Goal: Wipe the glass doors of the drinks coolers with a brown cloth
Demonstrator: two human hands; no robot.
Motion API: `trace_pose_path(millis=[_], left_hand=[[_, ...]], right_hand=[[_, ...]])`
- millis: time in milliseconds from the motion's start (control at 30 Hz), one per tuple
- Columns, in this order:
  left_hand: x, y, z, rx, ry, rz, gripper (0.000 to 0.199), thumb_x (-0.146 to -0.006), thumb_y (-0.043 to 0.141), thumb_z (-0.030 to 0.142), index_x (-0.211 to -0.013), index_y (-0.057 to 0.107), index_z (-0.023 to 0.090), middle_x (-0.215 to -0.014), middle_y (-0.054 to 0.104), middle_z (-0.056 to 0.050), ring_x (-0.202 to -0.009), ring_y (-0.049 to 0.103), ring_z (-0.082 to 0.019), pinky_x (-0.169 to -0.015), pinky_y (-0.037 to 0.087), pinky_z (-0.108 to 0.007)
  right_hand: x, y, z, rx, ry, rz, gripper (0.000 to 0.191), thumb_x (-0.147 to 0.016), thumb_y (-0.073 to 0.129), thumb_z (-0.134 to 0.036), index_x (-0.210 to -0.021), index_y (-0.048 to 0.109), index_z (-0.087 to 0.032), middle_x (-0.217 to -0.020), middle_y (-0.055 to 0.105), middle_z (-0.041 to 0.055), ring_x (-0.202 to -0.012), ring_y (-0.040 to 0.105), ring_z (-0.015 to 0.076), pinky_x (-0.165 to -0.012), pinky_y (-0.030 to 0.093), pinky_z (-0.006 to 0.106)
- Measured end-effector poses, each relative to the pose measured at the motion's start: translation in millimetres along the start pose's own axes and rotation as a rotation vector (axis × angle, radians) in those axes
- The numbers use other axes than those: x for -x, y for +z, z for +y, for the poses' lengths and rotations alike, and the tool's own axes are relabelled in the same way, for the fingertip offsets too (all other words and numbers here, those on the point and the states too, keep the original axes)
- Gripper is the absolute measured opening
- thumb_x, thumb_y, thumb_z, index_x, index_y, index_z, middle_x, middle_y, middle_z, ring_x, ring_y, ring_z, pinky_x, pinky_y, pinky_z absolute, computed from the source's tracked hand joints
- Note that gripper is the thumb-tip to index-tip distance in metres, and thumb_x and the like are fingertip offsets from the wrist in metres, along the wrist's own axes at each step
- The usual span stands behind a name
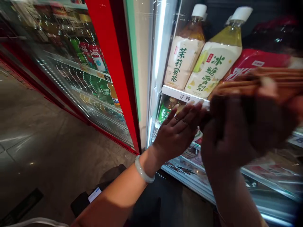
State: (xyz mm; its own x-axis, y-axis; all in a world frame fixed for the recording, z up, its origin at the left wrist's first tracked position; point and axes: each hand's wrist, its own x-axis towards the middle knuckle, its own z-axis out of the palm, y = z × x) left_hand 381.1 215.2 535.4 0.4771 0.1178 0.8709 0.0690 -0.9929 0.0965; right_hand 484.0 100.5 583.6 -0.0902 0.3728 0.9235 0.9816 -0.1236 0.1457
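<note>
My left hand (176, 132), with a pale bangle on the wrist, is stretched out with its fingers extended. Its fingertips overlap the front edge of the cooler shelf below the tall tea bottles; I cannot tell whether they touch it. My right hand (232, 129) is raised in front of the shelf at the right, dark and smeared by motion. Its fingers are wrapped round a reddish-brown ridged bundle (276, 77), too blurred to name. Behind the hands stand a jasmine honey tea bottle (186, 56), a rock-sugar pear drink bottle (214, 60) and a partly covered red-labelled bottle (262, 60).
A white shelf label strip (172, 91) runs under the bottles, with a green-labelled bottle (163, 113) on the shelf below. At left, a red frame (115, 75) borders another drinks cooler. The floor (47, 151) is tiled. A phone screen (94, 194) shows low down.
</note>
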Motion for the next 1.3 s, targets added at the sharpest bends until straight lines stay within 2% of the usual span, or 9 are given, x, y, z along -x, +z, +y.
trace_pose_path(millis=[100, 267, 400, 500, 733, 867, 1000, 1200, 1300], left_hand=[[1.4, -16.7, -25.2, -0.053, 0.034, 0.067, 0.054, -0.100, 0.052, 0.019, -0.154, 0.044, 0.019, -0.154, 0.055, -0.010, -0.156, 0.029, -0.022, -0.134, 0.022, -0.047], [10.5, -47.5, -52.7, -0.102, -0.029, 0.043, 0.058, -0.101, 0.049, 0.015, -0.158, 0.038, 0.018, -0.157, 0.051, -0.011, -0.158, 0.027, -0.019, -0.133, 0.023, -0.045], [13.1, -63.9, -65.0, -0.070, -0.140, 0.134, 0.066, -0.101, 0.046, 0.015, -0.163, 0.026, 0.021, -0.165, 0.038, -0.010, -0.160, 0.021, -0.023, -0.133, 0.022, -0.053], [18.4, -69.1, -77.3, -0.034, -0.198, 0.141, 0.066, -0.103, 0.042, 0.016, -0.165, 0.022, 0.023, -0.169, 0.032, -0.010, -0.161, 0.017, -0.025, -0.132, 0.025, -0.055], [59.3, -74.4, -105.7, 0.069, -0.258, 0.000, 0.056, -0.100, 0.047, 0.015, -0.156, 0.041, 0.022, -0.152, 0.056, -0.013, -0.147, 0.048, -0.023, -0.123, 0.045, -0.046], [84.1, -72.8, -108.7, 0.107, -0.320, -0.051, 0.071, -0.101, 0.043, 0.014, -0.166, 0.016, 0.023, -0.165, 0.039, -0.012, -0.153, 0.040, -0.022, -0.122, 0.046, -0.045], [99.6, -67.2, -109.3, 0.138, -0.455, -0.140, 0.071, -0.102, 0.042, 0.019, -0.166, 0.013, 0.025, -0.166, 0.037, -0.010, -0.149, 0.046, -0.024, -0.117, 0.051, -0.043], [102.3, -63.2, -111.9, 0.172, -0.530, -0.236, 0.049, -0.099, 0.045, 0.016, -0.148, 0.051, 0.014, -0.147, 0.060, -0.017, -0.138, 0.058, -0.027, -0.113, 0.054, -0.043], [105.1, -57.8, -113.4, 0.197, -0.569, -0.260, 0.047, -0.098, 0.043, 0.014, -0.144, 0.054, 0.014, -0.142, 0.064, -0.016, -0.133, 0.062, -0.027, -0.109, 0.056, -0.043]], right_hand=[[-7.6, 29.2, -25.4, 0.065, 0.024, 0.112, 0.055, -0.092, 0.069, -0.017, -0.145, 0.058, -0.022, -0.154, 0.053, 0.0053, -0.155, 0.034, 0.0300, -0.130, 0.028, 0.055], [-0.4, 48.7, -48.9, -0.042, -0.009, 0.070, 0.052, -0.092, 0.068, -0.013, -0.142, 0.060, -0.025, -0.141, 0.066, 0.0052, -0.151, 0.041, 0.0244, -0.128, 0.036, 0.051], [-58.5, 61.7, -67.2, -0.075, 0.017, 0.212, 0.036, -0.098, 0.060, -0.020, -0.133, 0.066, -0.017, -0.146, 0.061, 0.0111, -0.151, 0.041, 0.0314, -0.125, 0.037, 0.057], [-90.3, 83.0, -85.4, -0.017, 0.004, 0.177, 0.039, -0.099, 0.057, -0.018, -0.138, 0.062, -0.013, -0.150, 0.057, 0.0126, -0.154, 0.035, 0.0318, -0.128, 0.033, 0.054], [-17.4, 115.5, -104.7, -0.096, -0.114, -0.046, 0.059, -0.096, 0.062, -0.013, -0.152, 0.049, -0.026, -0.139, 0.067, 0.0040, -0.150, 0.043, 0.0218, -0.130, 0.034, 0.048], [-51.0, 106.7, -107.2, -0.078, -0.039, 0.062, 0.050, -0.094, 0.067, -0.016, -0.143, 0.059, -0.023, -0.143, 0.064, 0.0075, -0.148, 0.046, 0.0280, -0.124, 0.043, 0.051], [-81.3, 112.4, -114.4, 0.025, -0.029, 0.096, 0.045, -0.097, 0.060, -0.013, -0.141, 0.060, -0.017, -0.149, 0.059, 0.0108, -0.153, 0.037, 0.0320, -0.127, 0.034, 0.058], [12.5, 132.1, -123.9, -0.091, -0.132, -0.155, 0.053, -0.098, 0.059, -0.012, -0.148, 0.052, -0.024, -0.138, 0.068, 0.0036, -0.151, 0.041, 0.0223, -0.130, 0.034, 0.050], [16.8, 127.4, -122.7, -0.106, -0.115, -0.101, 0.052, -0.097, 0.061, -0.012, -0.146, 0.055, -0.026, -0.139, 0.067, 0.0030, -0.150, 0.042, 0.0244, -0.128, 0.037, 0.050]])
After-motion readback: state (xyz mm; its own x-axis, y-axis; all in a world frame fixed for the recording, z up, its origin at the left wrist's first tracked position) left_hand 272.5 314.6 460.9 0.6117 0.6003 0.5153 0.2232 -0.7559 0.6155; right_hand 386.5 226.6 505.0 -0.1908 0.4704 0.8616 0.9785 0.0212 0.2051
